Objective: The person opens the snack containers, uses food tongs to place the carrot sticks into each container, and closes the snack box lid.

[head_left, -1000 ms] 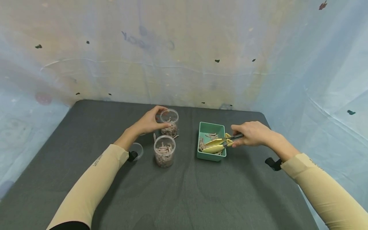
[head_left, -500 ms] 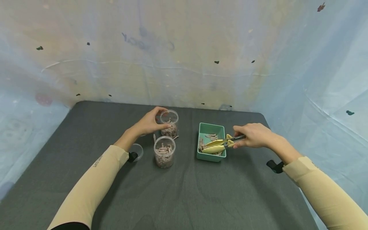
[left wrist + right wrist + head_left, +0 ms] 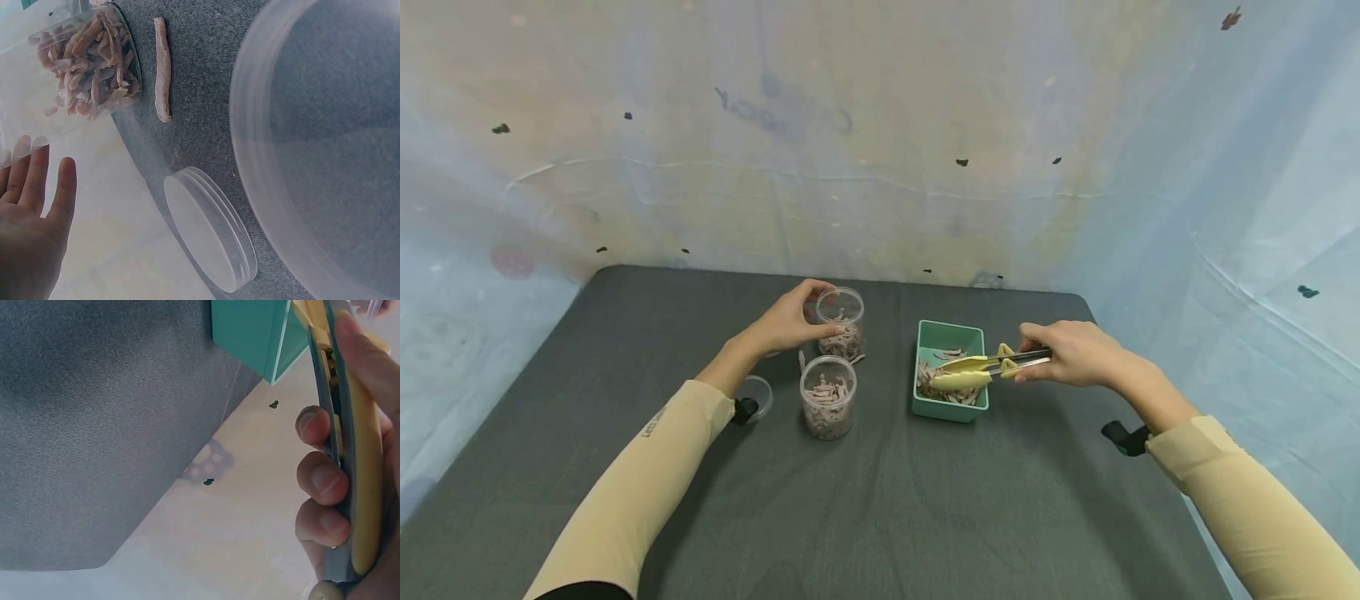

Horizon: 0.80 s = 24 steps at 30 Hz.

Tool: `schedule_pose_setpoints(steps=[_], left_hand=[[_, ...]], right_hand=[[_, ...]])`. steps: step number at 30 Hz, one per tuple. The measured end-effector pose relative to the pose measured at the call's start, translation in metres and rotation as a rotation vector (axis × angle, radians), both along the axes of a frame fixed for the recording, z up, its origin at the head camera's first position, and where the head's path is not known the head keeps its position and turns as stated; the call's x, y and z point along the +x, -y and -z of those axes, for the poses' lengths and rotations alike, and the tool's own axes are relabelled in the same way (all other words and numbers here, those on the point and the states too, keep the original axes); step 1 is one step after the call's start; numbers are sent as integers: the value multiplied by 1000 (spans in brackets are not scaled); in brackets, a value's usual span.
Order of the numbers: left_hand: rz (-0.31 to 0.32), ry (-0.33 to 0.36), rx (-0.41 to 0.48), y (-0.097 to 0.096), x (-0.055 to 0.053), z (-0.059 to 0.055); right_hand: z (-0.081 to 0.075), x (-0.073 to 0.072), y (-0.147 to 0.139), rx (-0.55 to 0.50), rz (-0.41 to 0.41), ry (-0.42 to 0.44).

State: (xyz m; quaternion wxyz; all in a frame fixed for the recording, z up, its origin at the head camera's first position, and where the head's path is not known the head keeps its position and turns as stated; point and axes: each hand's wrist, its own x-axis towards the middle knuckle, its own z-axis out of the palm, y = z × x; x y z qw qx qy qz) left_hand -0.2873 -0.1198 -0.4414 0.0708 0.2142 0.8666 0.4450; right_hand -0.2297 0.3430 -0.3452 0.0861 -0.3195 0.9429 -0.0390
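Observation:
My left hand [image 3: 786, 321] holds the rear clear plastic jar [image 3: 842, 312], thumb on its near side and fingers at the far side. Brownish-grey strips fill the lower part of this jar, also visible in the left wrist view beside the hand [image 3: 31, 231]. A second clear jar [image 3: 829, 400] with similar strips stands upright just in front. On the right, my right hand [image 3: 1071, 354] grips tongs [image 3: 966, 379] with yellow tips. Those tips reach into a green rectangular bin [image 3: 951, 412], among strips [image 3: 928, 375]. In the right wrist view, fingers [image 3: 322, 478] wrap the tongs' handles.
A loose strip [image 3: 162, 69] lies on the dark tablecloth [image 3: 880, 517] near the rear jar. Close to my left wrist lies a round clear lid [image 3: 758, 396]; another lid [image 3: 209, 228] shows in the left wrist view. Plastic sheeting [image 3: 880, 167] hangs behind the table.
My right hand has shifted slightly right with the tongs, and the yellow tips have drawn a little rightward inside the bin. The left hand and both jars stay in place.

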Motion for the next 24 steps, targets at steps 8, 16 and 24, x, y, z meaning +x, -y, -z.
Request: schedule_pose_setpoints(steps=[8, 16, 24], left_hand=[[5, 0, 11, 1, 0, 0], [2, 8, 12, 0, 0, -1], [1, 9, 3, -1, -1, 0]], right_hand=[[5, 5, -6, -61, 33, -6], [12, 10, -13, -131, 81, 6], [14, 9, -18, -199, 100, -18]])
